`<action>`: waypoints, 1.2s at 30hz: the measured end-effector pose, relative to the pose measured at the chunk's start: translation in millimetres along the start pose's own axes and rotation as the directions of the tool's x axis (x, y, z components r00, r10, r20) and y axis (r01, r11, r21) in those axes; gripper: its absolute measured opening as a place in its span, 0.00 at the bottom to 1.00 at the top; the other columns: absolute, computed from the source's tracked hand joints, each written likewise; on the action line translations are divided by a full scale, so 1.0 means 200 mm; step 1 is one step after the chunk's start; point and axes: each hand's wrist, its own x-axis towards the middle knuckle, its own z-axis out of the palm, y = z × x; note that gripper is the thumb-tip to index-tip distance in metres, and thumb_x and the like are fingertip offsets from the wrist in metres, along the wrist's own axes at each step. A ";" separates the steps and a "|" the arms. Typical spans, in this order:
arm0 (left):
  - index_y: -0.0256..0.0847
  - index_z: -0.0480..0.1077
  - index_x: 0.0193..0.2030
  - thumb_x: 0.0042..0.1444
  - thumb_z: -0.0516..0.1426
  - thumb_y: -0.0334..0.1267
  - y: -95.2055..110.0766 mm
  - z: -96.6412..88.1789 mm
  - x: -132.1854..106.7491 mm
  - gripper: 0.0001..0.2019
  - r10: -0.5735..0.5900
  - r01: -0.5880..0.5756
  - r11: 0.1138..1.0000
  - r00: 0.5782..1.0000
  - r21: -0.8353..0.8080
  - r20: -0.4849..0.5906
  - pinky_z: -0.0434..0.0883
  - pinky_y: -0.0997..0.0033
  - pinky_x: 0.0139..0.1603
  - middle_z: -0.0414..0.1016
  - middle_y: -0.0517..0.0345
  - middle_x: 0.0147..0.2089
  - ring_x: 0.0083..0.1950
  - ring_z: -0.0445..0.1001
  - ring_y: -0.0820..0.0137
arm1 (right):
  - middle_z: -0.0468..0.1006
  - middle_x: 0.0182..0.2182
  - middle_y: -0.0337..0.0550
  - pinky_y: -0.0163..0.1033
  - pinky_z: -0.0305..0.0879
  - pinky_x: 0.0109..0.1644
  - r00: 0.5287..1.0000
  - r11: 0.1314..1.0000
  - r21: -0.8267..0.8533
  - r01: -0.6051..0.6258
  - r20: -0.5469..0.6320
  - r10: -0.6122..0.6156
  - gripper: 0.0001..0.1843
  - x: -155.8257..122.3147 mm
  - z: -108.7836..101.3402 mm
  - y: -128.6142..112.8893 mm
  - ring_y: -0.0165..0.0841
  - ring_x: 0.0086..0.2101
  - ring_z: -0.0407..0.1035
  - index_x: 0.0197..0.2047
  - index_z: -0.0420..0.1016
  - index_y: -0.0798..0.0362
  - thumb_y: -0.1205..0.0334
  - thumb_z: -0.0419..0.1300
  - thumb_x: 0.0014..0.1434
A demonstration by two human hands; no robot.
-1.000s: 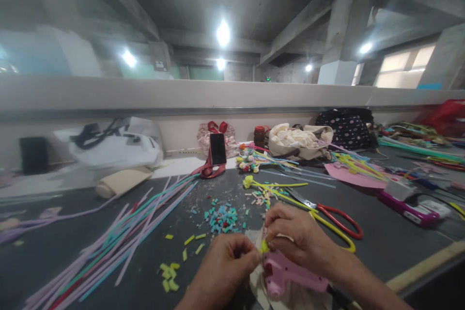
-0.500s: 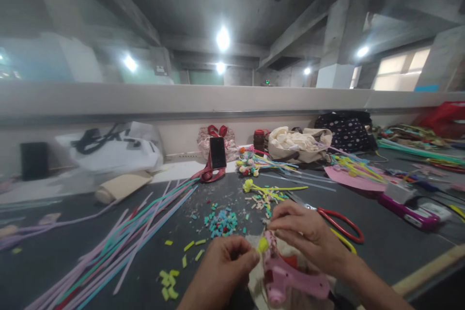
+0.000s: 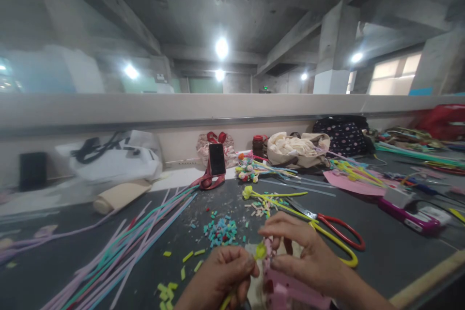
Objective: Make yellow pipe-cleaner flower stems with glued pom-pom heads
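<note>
My left hand (image 3: 221,276) is closed in a pinch on a yellow pipe cleaner with a small curled yellow tip (image 3: 260,251); its stem runs down below my fingers. My right hand (image 3: 305,256) sits just to the right, fingers curled over the top of a pink glue gun (image 3: 286,286) whose nozzle points up beside the yellow tip. Both hands are low at the front of the dark table (image 3: 392,247).
Red-handled scissors (image 3: 336,227) and a yellow pipe cleaner loop lie right of my hands. Cut coloured bits (image 3: 221,230) lie ahead, long pipe cleaners (image 3: 127,242) to the left. A phone (image 3: 217,160), bags and a purple glue gun (image 3: 410,213) stand farther back.
My right hand lifted, then came back down onto the pink glue gun. The left hand stayed pinched on the yellow piece, and the view tilted slightly upward.
</note>
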 end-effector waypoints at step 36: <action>0.36 0.68 0.22 0.40 0.60 0.52 0.04 0.04 -0.05 0.18 0.010 -0.010 1.000 1.000 0.008 0.023 0.43 0.79 0.14 0.63 0.67 0.10 0.10 0.52 0.83 | 0.72 0.24 0.39 0.35 0.60 0.34 0.996 0.976 0.199 -0.090 -0.011 0.094 0.08 0.00 0.09 0.06 0.31 0.29 0.67 0.35 0.79 0.52 0.62 0.60 0.51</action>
